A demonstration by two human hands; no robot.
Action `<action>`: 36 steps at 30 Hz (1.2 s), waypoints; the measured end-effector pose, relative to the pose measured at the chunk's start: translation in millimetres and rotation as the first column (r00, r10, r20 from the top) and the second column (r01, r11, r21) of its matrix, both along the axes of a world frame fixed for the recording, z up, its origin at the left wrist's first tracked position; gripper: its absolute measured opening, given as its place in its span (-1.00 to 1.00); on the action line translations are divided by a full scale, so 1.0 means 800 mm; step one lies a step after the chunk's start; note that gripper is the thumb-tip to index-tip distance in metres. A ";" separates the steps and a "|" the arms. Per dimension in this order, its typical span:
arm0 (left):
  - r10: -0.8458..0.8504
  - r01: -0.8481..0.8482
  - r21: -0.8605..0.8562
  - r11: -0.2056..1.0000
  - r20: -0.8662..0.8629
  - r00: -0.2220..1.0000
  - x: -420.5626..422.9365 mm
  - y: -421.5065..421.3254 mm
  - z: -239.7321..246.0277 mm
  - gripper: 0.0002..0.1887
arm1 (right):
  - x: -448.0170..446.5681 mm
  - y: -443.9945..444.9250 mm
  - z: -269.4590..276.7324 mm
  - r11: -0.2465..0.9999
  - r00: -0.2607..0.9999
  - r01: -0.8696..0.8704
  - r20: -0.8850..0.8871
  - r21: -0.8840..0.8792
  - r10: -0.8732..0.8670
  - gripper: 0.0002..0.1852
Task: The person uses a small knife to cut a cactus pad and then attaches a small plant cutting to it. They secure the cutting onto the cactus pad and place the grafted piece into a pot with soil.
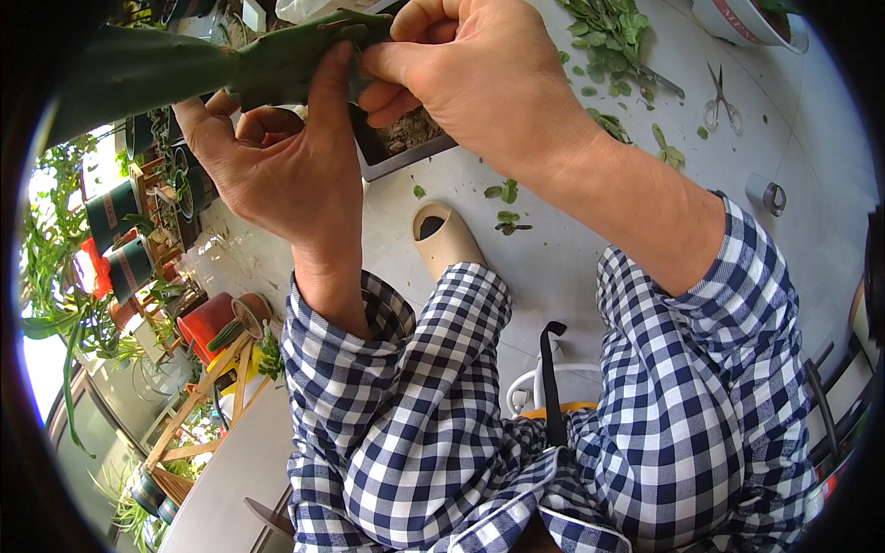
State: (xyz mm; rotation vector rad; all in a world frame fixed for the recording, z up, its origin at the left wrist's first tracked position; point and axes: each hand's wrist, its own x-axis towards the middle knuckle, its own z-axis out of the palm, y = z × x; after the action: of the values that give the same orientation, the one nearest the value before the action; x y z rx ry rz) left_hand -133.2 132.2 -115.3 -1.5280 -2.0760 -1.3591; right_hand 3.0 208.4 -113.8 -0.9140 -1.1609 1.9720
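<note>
A thick green cactus [297,59] with jointed, flattened segments stretches across the upper left. My left hand [290,159] supports it from below, its thumb pressed on the near face and the other fingers partly hidden behind. At the cactus's right end, my right hand [484,76] has thumb and fingers pinched together on the edge. Whether a small piece sits between those fingertips is hidden. Under both hands is a dark rectangular planter [408,162] holding brown soil.
Cut leafy stems [608,41] lie on the tiled floor beside a knife [660,81], scissors [719,104] and a grey cylindrical object [765,195]. A white pot [750,24] stands at upper right. Potted plants crowd the left, including a red pot [204,325] near a wooden stand [197,408].
</note>
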 end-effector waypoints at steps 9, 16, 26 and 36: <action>-0.008 0.008 0.010 1.000 0.008 1.000 0.001 -0.001 0.002 -0.04 | -0.002 -0.002 0.001 0.999 1.000 0.017 0.021 0.041 -0.018 -0.90; -0.019 0.019 0.014 1.000 0.014 1.000 0.000 0.000 -0.002 -0.02 | -0.003 -0.003 -0.002 0.999 0.998 0.039 0.038 0.033 -0.040 -0.90; -0.007 0.007 0.007 1.000 0.020 1.000 0.000 0.001 -0.001 -0.04 | -0.004 -0.002 -0.005 0.996 0.997 0.048 0.060 0.078 -0.053 -0.89; 0.044 -0.045 0.017 0.999 0.020 0.999 0.012 0.002 0.005 -0.37 | 0.009 -0.006 0.000 1.000 0.999 0.021 0.044 0.003 -0.021 -0.85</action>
State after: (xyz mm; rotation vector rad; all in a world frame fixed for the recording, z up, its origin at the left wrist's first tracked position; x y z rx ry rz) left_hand -123.8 134.2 -111.1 -1.4584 -2.0912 -1.3778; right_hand 10.3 203.9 -114.0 -0.9685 -1.1734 1.9421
